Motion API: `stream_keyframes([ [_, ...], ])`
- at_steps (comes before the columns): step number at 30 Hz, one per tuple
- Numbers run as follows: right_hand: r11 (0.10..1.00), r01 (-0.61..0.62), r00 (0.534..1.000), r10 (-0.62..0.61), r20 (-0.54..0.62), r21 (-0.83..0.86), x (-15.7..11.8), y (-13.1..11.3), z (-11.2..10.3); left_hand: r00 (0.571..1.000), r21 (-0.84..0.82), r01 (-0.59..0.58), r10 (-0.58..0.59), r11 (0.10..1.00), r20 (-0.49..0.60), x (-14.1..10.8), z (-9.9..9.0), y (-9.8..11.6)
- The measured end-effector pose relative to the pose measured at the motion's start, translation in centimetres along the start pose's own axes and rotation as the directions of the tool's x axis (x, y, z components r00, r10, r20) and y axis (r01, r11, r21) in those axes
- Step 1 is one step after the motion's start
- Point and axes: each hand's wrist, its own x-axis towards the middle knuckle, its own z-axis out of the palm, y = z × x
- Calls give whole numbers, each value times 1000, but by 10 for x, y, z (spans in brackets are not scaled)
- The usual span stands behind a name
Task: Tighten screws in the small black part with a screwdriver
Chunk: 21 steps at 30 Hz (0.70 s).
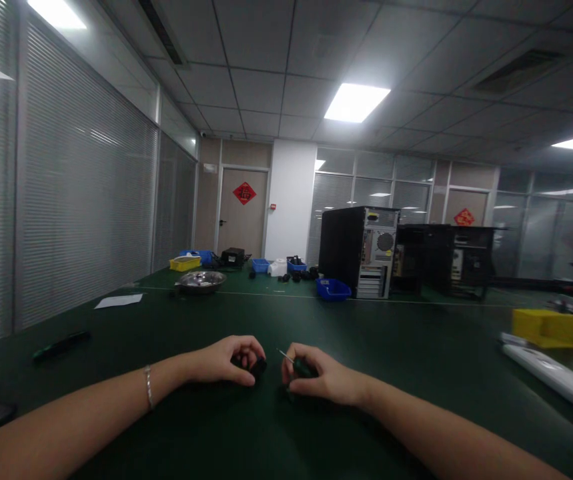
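Near the middle of the green table [206,427], my left hand [229,360] has its fingers curled round a small black part [259,366]. Just to its right, my right hand [319,375] grips a small screwdriver [302,367] with a dark green handle. Its thin metal shaft points up and left, toward my left hand. A gap separates the two hands. My fingers and palm hide much of the black part.
A dark green tool [61,346] lies at left, near white paper [119,301]. Farther back are a metal bowl [201,282], a blue tray [333,290] and a black computer case [346,250]. A yellow bin [545,328] and a long white object [556,375] are at right.
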Motion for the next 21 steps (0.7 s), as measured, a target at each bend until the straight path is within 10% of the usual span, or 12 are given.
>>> stream_keyframes([
  [9,937,-140,987,159,35,-321,-6,-23,-5,1000,-57,1,-2,998,-20,-2,-2,-2],
  [21,955,-92,995,101,17,-283,-8,-22,-1,1000,-99,-30,30,995,0,-4,-1,6],
])
